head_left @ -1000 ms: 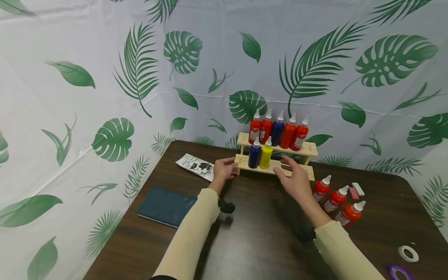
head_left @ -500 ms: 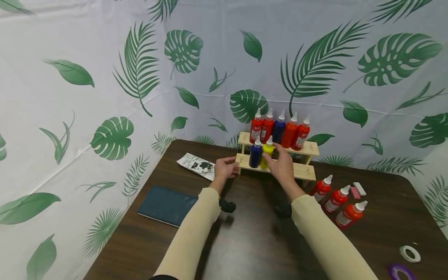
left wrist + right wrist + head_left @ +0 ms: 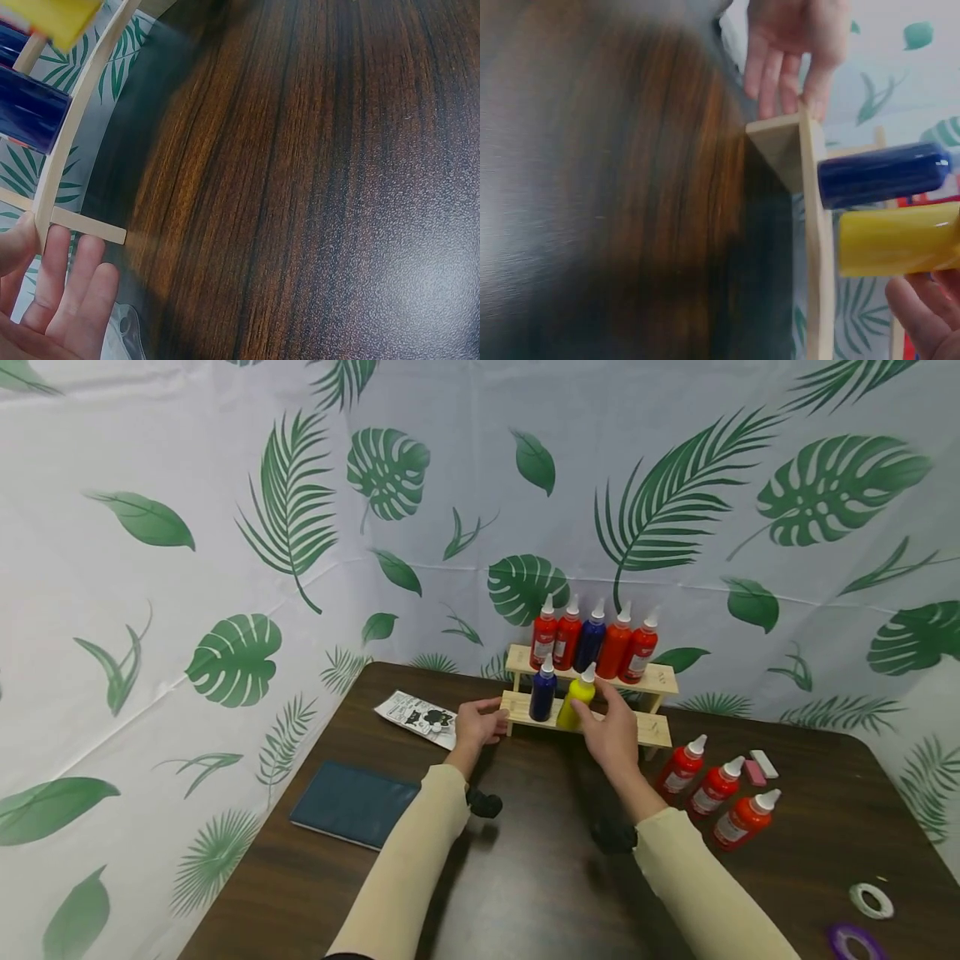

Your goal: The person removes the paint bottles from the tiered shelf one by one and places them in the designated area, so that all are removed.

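A two-step wooden display rack (image 3: 654, 731) stands at the back of the table. My left hand (image 3: 480, 725) pinches the left end of its lower step; in the left wrist view the thumb is on top and the fingers (image 3: 79, 281) are underneath. My right hand (image 3: 613, 733) grips a yellow squeeze bottle (image 3: 577, 697) with a white nozzle, which leans to the right over the lower step. In the right wrist view a narrow gap shows between the bottle's base and the board. A dark blue bottle (image 3: 542, 695) stands upright on the same step, left of the yellow one.
On the upper step is a row of red bottles (image 3: 637, 653) with one blue bottle (image 3: 590, 642) among them. Three red bottles (image 3: 707, 793) stand right of the rack, near two small blocks. Tape rolls (image 3: 872, 902), a dark notebook (image 3: 352, 802) and a printed sheet (image 3: 417, 718) lie around.
My right hand has moved left from beside the yellow bottle, gripped it, and tilted it to the right from upright. My left hand has stayed at the rack's end.
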Demonstrator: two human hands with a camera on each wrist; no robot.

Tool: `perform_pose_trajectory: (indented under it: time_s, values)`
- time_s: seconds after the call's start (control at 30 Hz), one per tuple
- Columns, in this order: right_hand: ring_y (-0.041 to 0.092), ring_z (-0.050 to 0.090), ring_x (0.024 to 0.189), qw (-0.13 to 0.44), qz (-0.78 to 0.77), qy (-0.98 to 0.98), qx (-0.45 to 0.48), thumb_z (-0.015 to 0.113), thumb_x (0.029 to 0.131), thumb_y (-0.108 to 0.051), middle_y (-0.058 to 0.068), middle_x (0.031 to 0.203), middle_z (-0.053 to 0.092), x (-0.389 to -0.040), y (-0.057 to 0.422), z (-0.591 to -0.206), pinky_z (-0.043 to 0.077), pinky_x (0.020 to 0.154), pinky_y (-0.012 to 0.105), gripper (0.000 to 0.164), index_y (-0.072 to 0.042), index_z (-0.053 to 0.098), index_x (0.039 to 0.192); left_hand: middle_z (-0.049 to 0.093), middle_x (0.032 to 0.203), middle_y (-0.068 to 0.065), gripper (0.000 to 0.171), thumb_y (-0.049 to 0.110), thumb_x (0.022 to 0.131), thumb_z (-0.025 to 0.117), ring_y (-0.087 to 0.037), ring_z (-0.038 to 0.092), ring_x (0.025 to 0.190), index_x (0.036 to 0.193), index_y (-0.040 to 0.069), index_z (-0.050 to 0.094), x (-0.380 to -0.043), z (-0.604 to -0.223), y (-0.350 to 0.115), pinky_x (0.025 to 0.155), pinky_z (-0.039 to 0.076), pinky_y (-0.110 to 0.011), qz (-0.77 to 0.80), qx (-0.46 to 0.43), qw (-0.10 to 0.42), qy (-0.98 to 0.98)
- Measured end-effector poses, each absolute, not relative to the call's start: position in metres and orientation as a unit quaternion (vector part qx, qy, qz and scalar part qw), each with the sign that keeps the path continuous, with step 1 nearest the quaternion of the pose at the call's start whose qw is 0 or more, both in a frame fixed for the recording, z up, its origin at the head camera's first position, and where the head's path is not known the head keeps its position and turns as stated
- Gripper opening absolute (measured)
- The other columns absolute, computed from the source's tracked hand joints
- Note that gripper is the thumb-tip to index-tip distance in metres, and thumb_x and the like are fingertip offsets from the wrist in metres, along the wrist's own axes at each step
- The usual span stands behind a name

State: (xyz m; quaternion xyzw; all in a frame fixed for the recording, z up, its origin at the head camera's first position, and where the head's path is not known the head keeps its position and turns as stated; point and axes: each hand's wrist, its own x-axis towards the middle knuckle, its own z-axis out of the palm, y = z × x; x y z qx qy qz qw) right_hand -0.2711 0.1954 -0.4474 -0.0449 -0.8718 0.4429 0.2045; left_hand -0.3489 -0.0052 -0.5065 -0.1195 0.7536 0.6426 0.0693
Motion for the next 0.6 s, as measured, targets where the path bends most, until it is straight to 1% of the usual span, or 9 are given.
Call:
perform_pose_trajectory:
  time_s: [0.13,0.33,0.47,0.6]
  values:
    - [0.036,0.060,0.110,0.204,0.442,-0.871,-0.065,0.066,0.092,-0.032,0.015,0.127,0.058,-0.246,0.205,-0.449,0.051,0.088,0.049,0.054,-0.010,0.049,0.138,0.073,0.080,-0.012,0.029,0.015,0.085,0.073,-0.024,0.072,0.072,0.115,0.014,0.072,-0.347,-0.506,-0.008,0.055,0.057,-0.032,0.644,-0.119,0.069,0.753]
    - [0.036,0.063,0.107,0.217,0.400,-0.885,-0.097,0.066,0.091,-0.031,0.017,0.128,0.059,-0.212,0.230,-0.460,0.047,0.092,0.052,0.053,-0.010,0.051,0.138,0.073,0.078,-0.011,0.029,0.015,0.085,0.073,-0.023,0.072,0.069,0.114,0.015,0.072,-0.350,-0.508,-0.009,0.053,0.056,-0.031,0.643,-0.122,0.068,0.753]
    - [0.036,0.064,0.104,0.236,0.370,-0.891,-0.119,0.068,0.090,-0.028,0.016,0.127,0.061,-0.199,0.246,-0.471,0.049,0.088,0.052,0.051,-0.012,0.053,0.136,0.073,0.078,-0.011,0.029,0.015,0.086,0.073,-0.022,0.072,0.069,0.115,0.015,0.072,-0.349,-0.509,-0.008,0.053,0.056,-0.031,0.643,-0.118,0.068,0.753]
    - [0.037,0.065,0.099,0.248,0.353,-0.893,-0.132,0.069,0.090,-0.026,0.017,0.124,0.062,-0.192,0.255,-0.481,0.050,0.084,0.052,0.049,-0.011,0.055,0.135,0.073,0.079,-0.012,0.029,0.016,0.086,0.073,-0.022,0.072,0.069,0.115,0.015,0.072,-0.348,-0.508,-0.007,0.053,0.056,-0.031,0.640,-0.116,0.068,0.756]
